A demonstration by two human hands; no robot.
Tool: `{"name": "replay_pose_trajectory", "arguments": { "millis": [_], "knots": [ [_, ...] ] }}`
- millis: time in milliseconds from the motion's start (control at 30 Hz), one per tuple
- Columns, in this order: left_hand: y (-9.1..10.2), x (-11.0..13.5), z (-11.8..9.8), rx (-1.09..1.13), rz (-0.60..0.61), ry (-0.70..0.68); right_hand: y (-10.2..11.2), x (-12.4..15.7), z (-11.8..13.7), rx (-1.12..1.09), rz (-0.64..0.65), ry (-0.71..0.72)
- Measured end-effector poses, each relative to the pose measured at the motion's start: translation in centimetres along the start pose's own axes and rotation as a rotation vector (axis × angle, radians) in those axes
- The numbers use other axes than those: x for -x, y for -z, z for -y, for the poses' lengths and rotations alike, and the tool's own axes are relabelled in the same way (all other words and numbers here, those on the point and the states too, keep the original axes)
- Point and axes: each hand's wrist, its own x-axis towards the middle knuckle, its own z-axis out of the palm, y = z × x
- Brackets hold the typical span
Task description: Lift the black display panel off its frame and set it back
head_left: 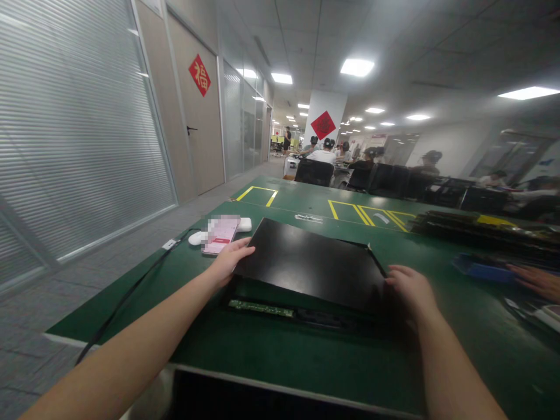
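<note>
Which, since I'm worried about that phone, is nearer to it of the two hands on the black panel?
The left hand, beside the phone at one edge of the black panel; the right hand is at the opposite edge, farther away.

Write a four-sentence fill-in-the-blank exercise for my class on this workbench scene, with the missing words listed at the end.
1. The left hand and the right hand hold a flat panel whose colour is ____.
2. Of these two hands, the one nearer the phone is the ____ hand.
3. The surface of the table is ____.
4. The tape outlines on it are ____.

Missing words: black; left; green; yellow.
</note>
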Motion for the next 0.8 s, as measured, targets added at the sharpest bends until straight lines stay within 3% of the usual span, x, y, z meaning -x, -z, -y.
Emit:
{"name": "replay_pose_trajectory", "arguments": {
  "millis": [400,800],
  "knots": [
    [-0.4,0.2,-0.1,-0.015,-0.002,0.035,0.2,1.1,1.0,0.248,-0.040,0.119],
    [0.3,-0.3,0.5,-0.026,0.056,0.026,0.0,0.9,0.9,0.334,-0.060,0.172]
  ]
}}
